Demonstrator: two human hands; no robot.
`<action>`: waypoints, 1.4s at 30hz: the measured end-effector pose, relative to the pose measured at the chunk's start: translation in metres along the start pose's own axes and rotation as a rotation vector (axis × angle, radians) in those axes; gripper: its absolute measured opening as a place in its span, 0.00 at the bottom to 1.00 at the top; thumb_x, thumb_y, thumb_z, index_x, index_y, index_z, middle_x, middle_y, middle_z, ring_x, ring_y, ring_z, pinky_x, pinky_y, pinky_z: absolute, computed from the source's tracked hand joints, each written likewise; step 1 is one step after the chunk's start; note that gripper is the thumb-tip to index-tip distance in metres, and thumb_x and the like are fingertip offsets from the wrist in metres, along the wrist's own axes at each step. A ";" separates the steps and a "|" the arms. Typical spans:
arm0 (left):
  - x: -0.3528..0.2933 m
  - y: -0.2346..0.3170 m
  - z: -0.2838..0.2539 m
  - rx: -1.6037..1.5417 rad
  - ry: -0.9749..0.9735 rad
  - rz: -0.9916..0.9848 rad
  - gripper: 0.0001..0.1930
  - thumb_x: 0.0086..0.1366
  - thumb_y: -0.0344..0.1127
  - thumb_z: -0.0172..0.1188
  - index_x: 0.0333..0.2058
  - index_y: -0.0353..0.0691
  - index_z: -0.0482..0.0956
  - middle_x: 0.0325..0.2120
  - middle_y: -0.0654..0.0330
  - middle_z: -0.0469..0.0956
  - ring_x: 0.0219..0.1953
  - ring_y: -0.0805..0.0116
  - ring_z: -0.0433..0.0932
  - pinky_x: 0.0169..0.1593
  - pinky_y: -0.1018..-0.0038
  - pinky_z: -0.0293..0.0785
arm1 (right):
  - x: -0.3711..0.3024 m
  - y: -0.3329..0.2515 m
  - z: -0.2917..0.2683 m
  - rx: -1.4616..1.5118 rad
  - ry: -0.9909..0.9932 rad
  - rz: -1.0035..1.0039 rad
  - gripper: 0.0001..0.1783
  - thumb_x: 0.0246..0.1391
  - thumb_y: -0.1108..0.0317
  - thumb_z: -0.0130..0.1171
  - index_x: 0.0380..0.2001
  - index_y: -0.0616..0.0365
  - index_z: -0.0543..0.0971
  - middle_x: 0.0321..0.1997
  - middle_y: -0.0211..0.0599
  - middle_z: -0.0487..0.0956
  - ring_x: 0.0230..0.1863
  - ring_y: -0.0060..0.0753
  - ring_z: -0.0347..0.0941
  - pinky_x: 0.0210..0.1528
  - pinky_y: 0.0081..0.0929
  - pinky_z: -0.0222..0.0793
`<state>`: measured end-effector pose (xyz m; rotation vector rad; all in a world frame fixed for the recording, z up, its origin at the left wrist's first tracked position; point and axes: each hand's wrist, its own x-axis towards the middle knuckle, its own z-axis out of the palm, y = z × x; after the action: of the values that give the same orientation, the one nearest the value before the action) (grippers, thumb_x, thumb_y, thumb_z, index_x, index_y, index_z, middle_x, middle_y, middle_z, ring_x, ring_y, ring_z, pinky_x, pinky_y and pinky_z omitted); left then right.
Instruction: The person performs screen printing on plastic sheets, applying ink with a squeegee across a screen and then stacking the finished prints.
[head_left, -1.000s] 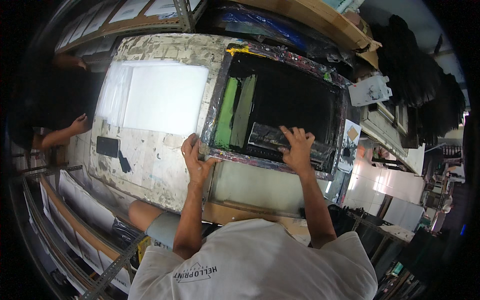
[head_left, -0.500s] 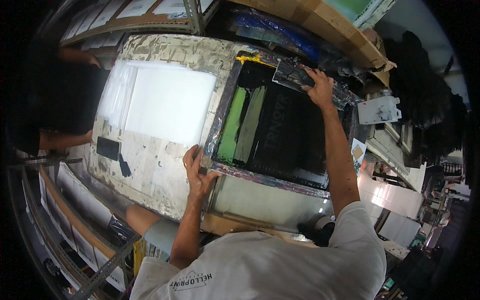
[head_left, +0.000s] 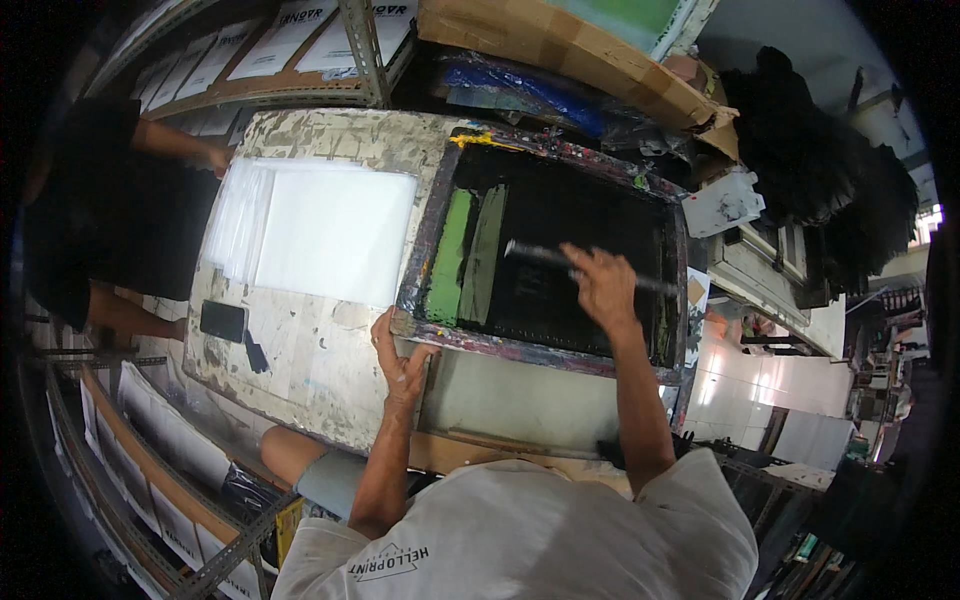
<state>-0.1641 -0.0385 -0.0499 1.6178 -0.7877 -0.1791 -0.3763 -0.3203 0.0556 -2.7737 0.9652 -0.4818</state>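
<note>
A screen-printing frame (head_left: 520, 345) with a dark, ink-coated mesh lies on the worn table. Green and grey-green strips run along its left side, with yellow ink at its far left corner. My right hand (head_left: 605, 290) grips a squeegee (head_left: 535, 251) over the middle of the mesh. The squeegee appears as a thin, blurred bar seen nearly edge-on; its contact with the mesh I cannot tell. At the frame's near left corner, my left hand (head_left: 400, 362) holds the rim between thumb and fingers. White sheets or bags (head_left: 335, 235) are stacked left of the frame.
A co-worker's arm (head_left: 180, 145) reaches the table's far left corner. A dark phone-like slab (head_left: 222, 320) lies on the tabletop (head_left: 290, 350). Beyond the frame are a cardboard box (head_left: 570, 60) and blue plastic (head_left: 520, 90). A white jug (head_left: 722, 204) stands right.
My right hand has brought the squeegee from the frame's far edge nearer and over the mesh, turning it edge-on. My left hand keeps the corner. The whole view has shifted slightly.
</note>
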 end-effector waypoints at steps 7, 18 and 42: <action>0.053 0.083 0.010 0.032 0.124 0.122 0.43 0.50 0.24 0.71 0.65 0.30 0.62 0.58 0.49 0.65 0.61 0.54 0.64 0.67 0.62 0.58 | -0.052 -0.069 -0.101 0.021 0.152 -0.118 0.34 0.38 0.55 0.71 0.55 0.41 0.82 0.34 0.41 0.76 0.32 0.45 0.72 0.36 0.41 0.67; 0.086 0.074 0.085 0.279 -0.053 -0.090 0.19 0.60 0.40 0.70 0.43 0.36 0.76 0.44 0.50 0.76 0.49 0.50 0.74 0.49 0.59 0.70 | 0.095 -0.025 -0.199 0.005 0.337 -0.242 0.33 0.37 0.48 0.77 0.48 0.53 0.85 0.38 0.50 0.86 0.36 0.46 0.84 0.41 0.38 0.78; 0.040 0.041 0.125 0.523 -0.205 0.065 0.05 0.61 0.28 0.60 0.33 0.33 0.75 0.34 0.49 0.73 0.38 0.45 0.72 0.41 0.53 0.67 | 0.136 -0.015 -0.220 -0.132 0.376 -0.156 0.28 0.42 0.46 0.76 0.41 0.54 0.87 0.41 0.39 0.86 0.43 0.40 0.83 0.48 0.37 0.76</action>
<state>-0.2168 -0.1636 -0.0275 2.0826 -1.1078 -0.0961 -0.3453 -0.4051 0.2984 -2.9522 0.8776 -1.0275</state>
